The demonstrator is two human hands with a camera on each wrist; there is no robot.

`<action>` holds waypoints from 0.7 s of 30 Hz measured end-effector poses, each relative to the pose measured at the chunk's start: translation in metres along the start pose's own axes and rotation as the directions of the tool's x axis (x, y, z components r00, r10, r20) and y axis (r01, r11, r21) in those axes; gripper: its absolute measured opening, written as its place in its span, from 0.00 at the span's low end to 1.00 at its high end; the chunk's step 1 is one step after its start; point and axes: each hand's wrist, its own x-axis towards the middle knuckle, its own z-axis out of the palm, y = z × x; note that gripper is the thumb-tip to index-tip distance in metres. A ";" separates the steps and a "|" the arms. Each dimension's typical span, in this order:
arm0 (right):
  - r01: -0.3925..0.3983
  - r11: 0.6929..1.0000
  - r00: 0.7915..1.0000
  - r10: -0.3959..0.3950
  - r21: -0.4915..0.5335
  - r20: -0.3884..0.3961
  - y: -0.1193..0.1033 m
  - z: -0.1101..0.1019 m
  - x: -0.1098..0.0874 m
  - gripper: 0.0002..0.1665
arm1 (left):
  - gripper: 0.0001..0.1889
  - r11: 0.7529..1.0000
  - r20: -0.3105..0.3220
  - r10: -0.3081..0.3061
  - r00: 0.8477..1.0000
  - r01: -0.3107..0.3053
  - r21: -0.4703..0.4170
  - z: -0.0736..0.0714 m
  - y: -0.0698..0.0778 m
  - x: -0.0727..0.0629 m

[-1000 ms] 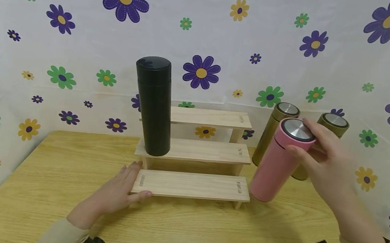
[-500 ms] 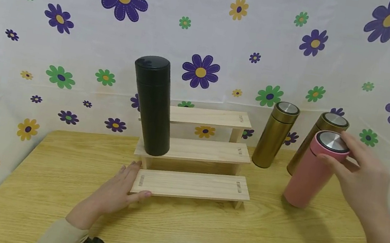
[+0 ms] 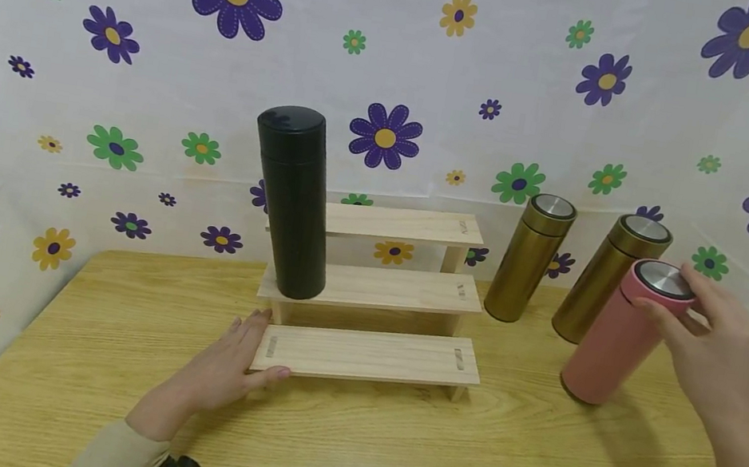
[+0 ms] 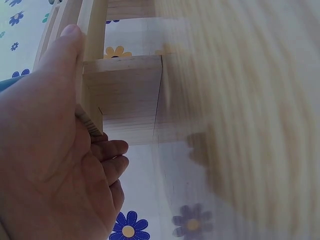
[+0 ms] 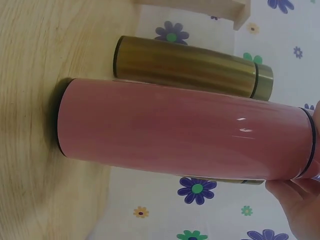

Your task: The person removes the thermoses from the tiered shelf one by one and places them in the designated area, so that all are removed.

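Note:
My right hand [image 3: 720, 350] grips the pink thermos bottle [image 3: 619, 347] near its silver-topped lid, thumb on the near side. The right wrist view has the same pink bottle [image 5: 185, 130] with its base at or just above the tabletop; I cannot tell whether they touch. My left hand [image 3: 215, 375] holds the left end of the lowest step on a three-tier wooden rack [image 3: 371, 356]. Seen from the left wrist, the thumb and curled fingers [image 4: 114, 167] lie on either side of the board's end. A black thermos bottle [image 3: 293, 213] stands at the left of the middle step.
Two gold thermos bottles stand on the table right of the rack: one gold bottle [image 3: 529, 261] close to it, another gold bottle [image 3: 607, 280] partly behind the pink one. A flower-printed white cloth [image 3: 401, 52] hangs behind the wooden table [image 3: 284, 446].
My right hand has carried the pink bottle rightward, away from the rack, uncovering the nearer gold bottle. Its motion slows in the last half second. My left hand stays on the rack.

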 end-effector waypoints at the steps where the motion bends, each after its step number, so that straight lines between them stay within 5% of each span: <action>1: -0.011 1.000 1.000 0.011 -0.007 0.004 0.001 0.000 0.000 0.38 | 0.53 1.000 0.002 -0.003 1.000 0.003 -0.001 0.000 0.000 0.000; 15: -0.089 0.995 0.996 0.089 -0.034 -0.003 0.010 -0.001 -0.003 0.36 | 0.54 1.000 0.008 -0.010 1.000 0.010 -0.019 0.000 0.000 0.001; 21: -0.020 0.998 0.999 0.018 -0.056 -0.037 0.016 0.001 -0.004 0.37 | 0.54 0.999 0.014 -0.016 1.000 0.017 -0.032 -0.001 0.000 0.001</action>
